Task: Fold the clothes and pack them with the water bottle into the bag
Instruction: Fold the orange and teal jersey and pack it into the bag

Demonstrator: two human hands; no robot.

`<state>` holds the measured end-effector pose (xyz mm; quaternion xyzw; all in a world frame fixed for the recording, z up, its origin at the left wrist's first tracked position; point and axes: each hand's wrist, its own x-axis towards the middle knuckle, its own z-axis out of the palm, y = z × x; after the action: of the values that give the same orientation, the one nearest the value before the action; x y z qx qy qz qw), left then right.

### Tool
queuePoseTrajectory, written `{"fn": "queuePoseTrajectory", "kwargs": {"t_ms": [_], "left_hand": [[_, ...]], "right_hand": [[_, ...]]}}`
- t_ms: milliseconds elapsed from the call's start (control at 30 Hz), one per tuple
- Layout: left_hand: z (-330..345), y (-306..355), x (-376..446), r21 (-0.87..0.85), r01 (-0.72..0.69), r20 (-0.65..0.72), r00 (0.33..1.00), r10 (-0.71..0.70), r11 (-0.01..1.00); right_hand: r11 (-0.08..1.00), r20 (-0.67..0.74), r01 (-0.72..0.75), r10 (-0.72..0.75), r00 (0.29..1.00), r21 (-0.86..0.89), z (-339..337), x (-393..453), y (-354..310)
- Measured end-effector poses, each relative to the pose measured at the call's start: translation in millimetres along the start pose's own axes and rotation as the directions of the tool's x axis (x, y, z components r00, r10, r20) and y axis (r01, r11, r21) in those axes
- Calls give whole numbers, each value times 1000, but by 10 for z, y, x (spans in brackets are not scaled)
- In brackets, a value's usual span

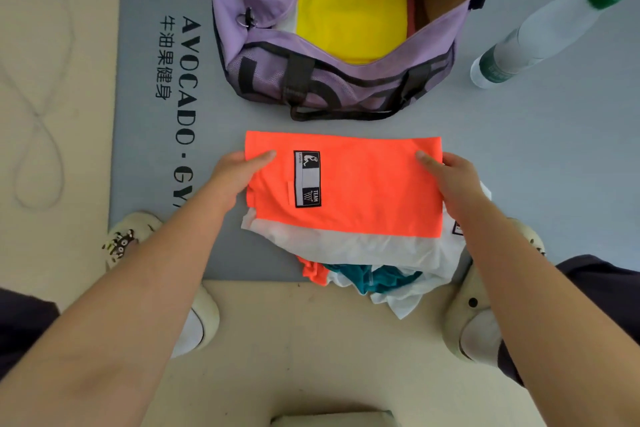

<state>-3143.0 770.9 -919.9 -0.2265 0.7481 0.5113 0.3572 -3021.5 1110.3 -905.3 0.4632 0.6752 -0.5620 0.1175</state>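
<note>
Gripping the folded orange garment at both short edges: left hand at 9 o'clock of it, thumb on top near the black patch, other fingers tucked under the edge and hidden; right hand at 3 o'clock, thumb on top, fingers likewise under the cloth. Both pinch the fabric. Orange rectangle lies flat, far edge straight and just short of the bag's strap, near edge overlapping a white garment. At 6 o'clock of that, a loose heap of white, teal and a scrap of orange spills off the grey mat onto the beige floor; individual items in it cannot be separated. Purple bag sits at 12 o'clock, unzipped, a yellow folded item inside with a strip of pink-red just beside it at 3 o'clock; bag's top edge is cut off by the frame. Water bottle with green cap lies at 2 o'clock, apart from the bag, cap blurred. Bare mat between the bag and the orange garment, and at 3 o'clock past the right hand. Mat lettering partly covered by the left forearm. Shoes flank the heap; a thin cord loops on the floor at 9 o'clock.
</note>
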Motion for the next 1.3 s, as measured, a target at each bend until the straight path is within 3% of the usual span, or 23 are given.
{"fn": "queuePoseTrajectory", "kwargs": {"t_ms": [167, 300, 367, 467, 567, 667, 767, 833, 967, 1133, 1300], "left_hand": [[12, -206, -84, 255, 78, 135, 984, -115, 964], [-6, -242, -139, 97, 30, -53, 998, -24, 995], [-23, -297, -231, 107, 34, -121, 992, -21, 994], [-68, -484, -438, 166, 120, -109, 989, -103, 979], [-73, -721, -630, 194, 188, -7, 982, -190, 963], [10, -871, -755, 48, 238, 1, 971, -238, 970], [92, -945, -825, -213, 233, -179, 945, -273, 949], [100, -994, -855, -308, 190, -291, 914, -283, 932], [40, -1074, -903, -310, 154, -320, 912, -256, 938], [-22, -1242, -894, -215, 192, -320, 912, -255, 957], [47, -1096, -715, -39, 162, -238, 957, -167, 986]], "right_hand": [[960, 115, -112, 145, 983, -258, -129, -93, 144], [960, 0, -82, 85, 996, -269, -109, -213, 243], [963, -57, -61, 47, 997, -263, -62, -273, 260], [954, -110, -58, 27, 994, -294, -17, -382, 333], [928, -144, -84, 33, 989, -363, -3, -541, 440], [926, -200, -100, 28, 979, -364, 23, -725, 553], [929, -266, -56, -46, 963, -365, 17, -867, 632], [929, -222, -83, 1, 975, -361, 1, -920, 648], [928, -124, -140, 102, 987, -345, -54, -962, 661], [969, -71, -188, 178, 981, -163, -147, -1015, 734], [962, 51, -227, 237, 970, -154, -165, -1042, 797]]}}
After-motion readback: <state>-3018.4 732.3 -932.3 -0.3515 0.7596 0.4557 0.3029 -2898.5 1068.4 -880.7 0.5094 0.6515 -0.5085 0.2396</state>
